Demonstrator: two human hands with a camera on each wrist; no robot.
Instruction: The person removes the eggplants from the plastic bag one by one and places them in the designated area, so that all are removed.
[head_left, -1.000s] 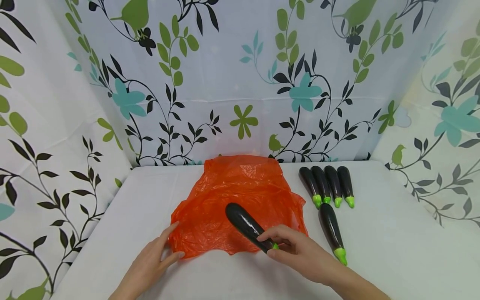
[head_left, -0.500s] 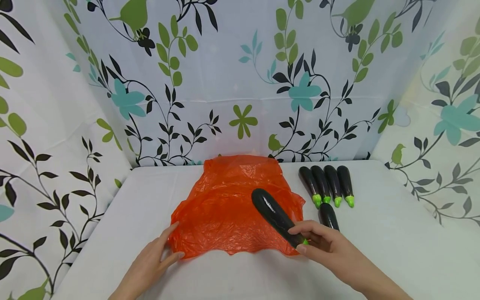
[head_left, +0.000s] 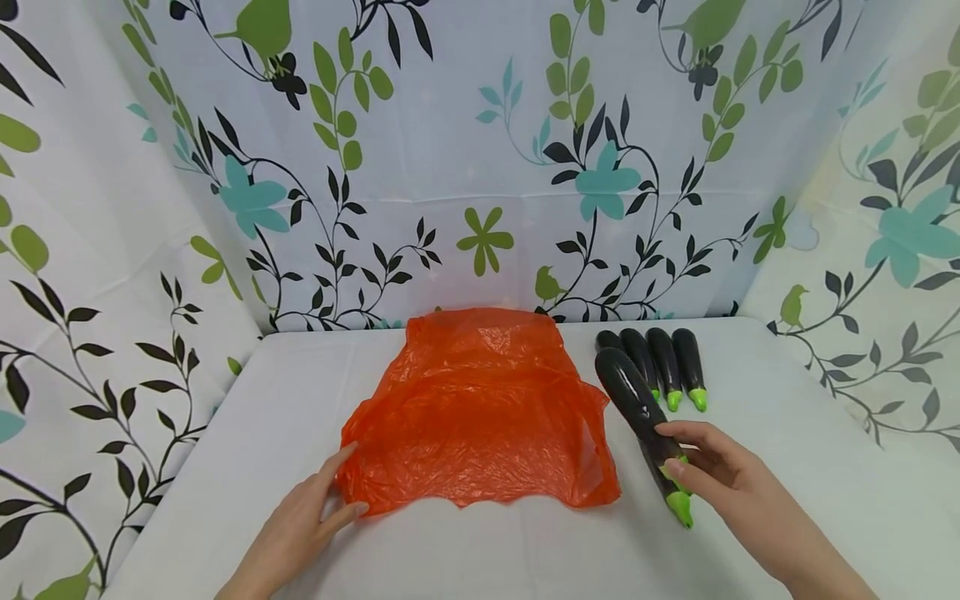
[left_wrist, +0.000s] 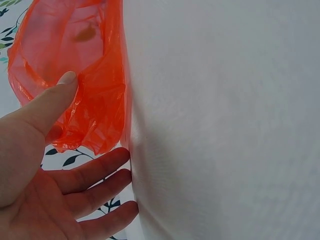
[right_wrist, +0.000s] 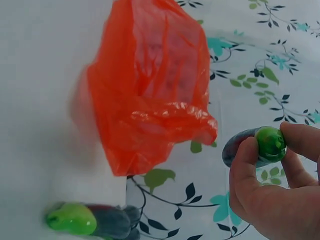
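Note:
A dark purple eggplant [head_left: 628, 385] with a green stem end is pinched near that end between the thumb and fingers of my right hand [head_left: 738, 492]. It is tilted above a second eggplant [head_left: 681, 507] on the table and partly hides it. An orange plastic bag [head_left: 480, 433] lies crumpled in the middle. My left hand [head_left: 300, 517] touches the bag's left front edge with thumb and fingers spread. In the left wrist view, the thumb of the left hand [left_wrist: 35, 185] lies against the bag and several fingers stretch out straight.
Several more eggplants [head_left: 666, 367] lie side by side at the back right of the white table [head_left: 300, 375], stems toward me. A curtain [head_left: 420, 183] printed with leaves and birds surrounds the table's back and sides.
My right hand has carried the eggplant rightward, from above the bag to above the eggplant at the right. My left hand has stayed at the bag's edge.

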